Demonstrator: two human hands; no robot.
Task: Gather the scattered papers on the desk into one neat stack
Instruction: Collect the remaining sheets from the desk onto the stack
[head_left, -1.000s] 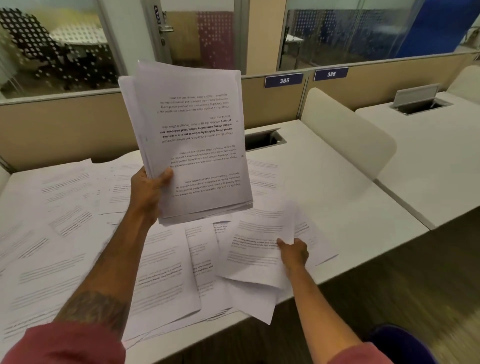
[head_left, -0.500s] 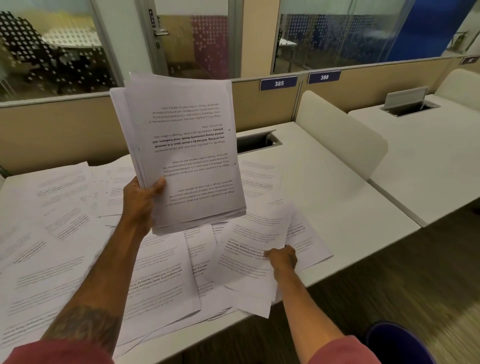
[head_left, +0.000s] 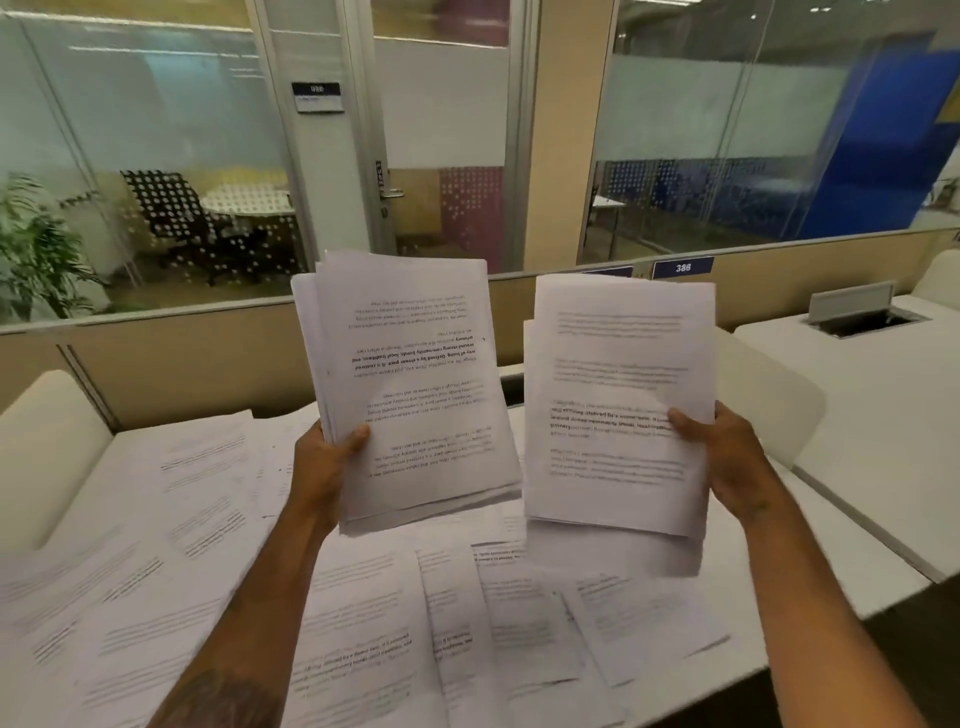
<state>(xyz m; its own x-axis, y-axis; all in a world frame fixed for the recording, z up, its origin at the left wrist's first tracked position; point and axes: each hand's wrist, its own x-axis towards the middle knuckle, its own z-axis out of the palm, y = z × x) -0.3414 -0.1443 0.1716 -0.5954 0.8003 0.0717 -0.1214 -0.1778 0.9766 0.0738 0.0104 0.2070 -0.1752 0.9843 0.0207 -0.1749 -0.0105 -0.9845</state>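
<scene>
Head view: left hand (head_left: 324, 462) grips thick paper stack (head_left: 410, 389), thumb over the front face at the lower left edge, other fingers hidden behind the sheets. Stack held upright-ish above the desk (head_left: 810, 566), tilted slightly left, top sheet white with black printed paragraphs reading upside down, one bold passage mid-page. Edges uneven: several sheets fan out at the top left corner and along the bottom edge, so not squared. Right hand (head_left: 727, 457) grips a thinner bundle (head_left: 618, 410), thumb pressed on the front at the right edge, remaining fingers behind. Bundle is white, printed text right way up but blurred, one bold block near the middle; at least one sheet peeks out along its left and bottom edges. Two held sets sit side by side, close, narrow gap between them, not touching as far as can be seen. Both are raised clear of the desk surface. Loose sheets (head_left: 363, 623) cover most of the desk below, overlapping at mixed angles, some text upside down, some sideways; they spread from the left edge to past the centre, with a few reaching the front edge. Right end of the desk is bare white. Rounded cream divider (head_left: 779, 400) stands at the desk's right side, partly behind the right hand. Tan partition (head_left: 208, 358) runs along the back edge, blue plate 386 (head_left: 682, 267) on top.
</scene>
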